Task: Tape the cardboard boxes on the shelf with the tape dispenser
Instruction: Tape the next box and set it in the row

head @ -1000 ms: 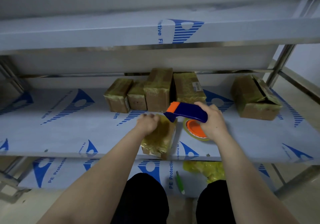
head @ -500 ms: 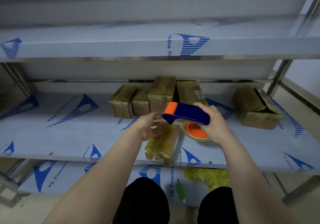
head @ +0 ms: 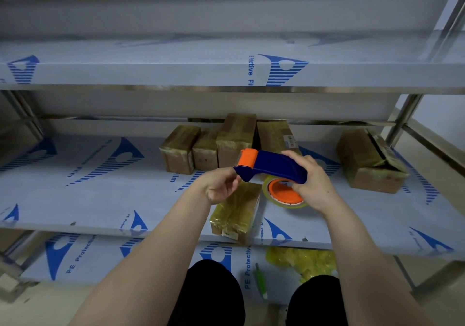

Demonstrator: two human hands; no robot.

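Two hands up, over the front edge of the shelf [head: 75, 199]. Right hand [head: 313, 186] wrapped tight round the handle of the blue and orange tape dispenser [head: 273, 165], held in the air just above the near box [head: 236, 212]. Left hand [head: 220, 186] curled at the dispenser's nose, fingertips touching it; hard to tell: pinching the tape end or only touching.

Best way now, likely: find the loose tape end, pull out a little, press it down on the far end of the near box, then drag the dispenser along the top toward the front edge. Hold the box down with the left hand to stop a slide off the edge.

Four more boxes [head: 235, 140] bunched at the back edge, middle. One bigger box [head: 370, 160] near the right edge, with a dark gap along its top. Nothing between hands and near box. Low top shelf [head: 176, 73] close overhead, so little room for a high lift. Down on the lower shelf [head: 83, 257]: a yellow tape wad [head: 302, 262] and a thin green stick [head: 260, 279].
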